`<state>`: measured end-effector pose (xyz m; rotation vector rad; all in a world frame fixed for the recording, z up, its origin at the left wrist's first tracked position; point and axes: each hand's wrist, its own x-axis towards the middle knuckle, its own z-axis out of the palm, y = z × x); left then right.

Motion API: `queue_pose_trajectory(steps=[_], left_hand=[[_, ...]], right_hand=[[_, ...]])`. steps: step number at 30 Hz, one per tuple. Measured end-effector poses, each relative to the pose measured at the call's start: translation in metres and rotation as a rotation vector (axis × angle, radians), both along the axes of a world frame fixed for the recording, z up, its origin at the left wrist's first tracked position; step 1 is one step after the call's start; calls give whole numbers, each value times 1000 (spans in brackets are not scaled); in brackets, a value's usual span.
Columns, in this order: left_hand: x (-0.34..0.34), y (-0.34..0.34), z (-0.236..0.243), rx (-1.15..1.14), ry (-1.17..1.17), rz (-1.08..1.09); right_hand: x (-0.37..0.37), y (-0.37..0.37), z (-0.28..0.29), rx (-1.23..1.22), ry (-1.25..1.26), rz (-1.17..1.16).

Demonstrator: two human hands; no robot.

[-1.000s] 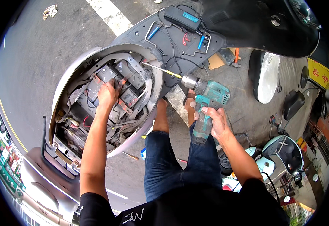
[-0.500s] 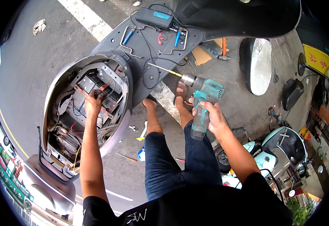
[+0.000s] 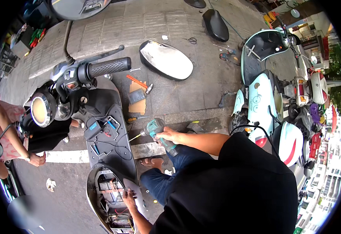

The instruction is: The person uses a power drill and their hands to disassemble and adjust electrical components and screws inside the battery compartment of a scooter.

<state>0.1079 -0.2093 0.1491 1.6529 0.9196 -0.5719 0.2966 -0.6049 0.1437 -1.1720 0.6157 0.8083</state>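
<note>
My right hand (image 3: 169,135) grips a teal cordless drill (image 3: 155,127) by its handle. A long thin bit with a yellow part (image 3: 136,137) sticks out of its chuck toward the scooter's floorboard. My left hand (image 3: 129,198) is at the right rim of the scooter's opened seat compartment (image 3: 89,188), its fingers loosely bent and apart, with nothing visible in them. Inside the compartment, wiring and a rust-coloured bracket (image 3: 112,191) show. A dark case with a blue label (image 3: 93,130), blue-handled bent metal rods (image 3: 111,124) and cables lie on the grey floorboard (image 3: 117,156).
A detached scooter seat (image 3: 168,62), an orange-handled hammer (image 3: 138,82) and cardboard (image 3: 138,106) lie on the pavement beyond. The handlebar grip (image 3: 110,67) rises at upper left. Another person's hand (image 3: 37,159) hangs at the left. A mint-green scooter (image 3: 258,97) stands at the right.
My view has swung, bringing the handlebar and another person into sight. My left hand has moved from the compartment's inside to its rim. My right hand still holds the drill.
</note>
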Motion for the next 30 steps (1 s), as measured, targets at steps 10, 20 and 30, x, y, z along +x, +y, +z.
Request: queue_pose_trajectory(steps=[10, 20, 30], left_hand=[[3, 96, -41, -29, 126, -85], [247, -51, -1, -77, -121, -266], [350, -378, -11, -205, -157, -673]], right_hand=[[-71, -62, 28, -129, 15, -775], [-158, -188, 32, -277, -80, -1406], [-254, -357, -110, -651, 605, -1735]])
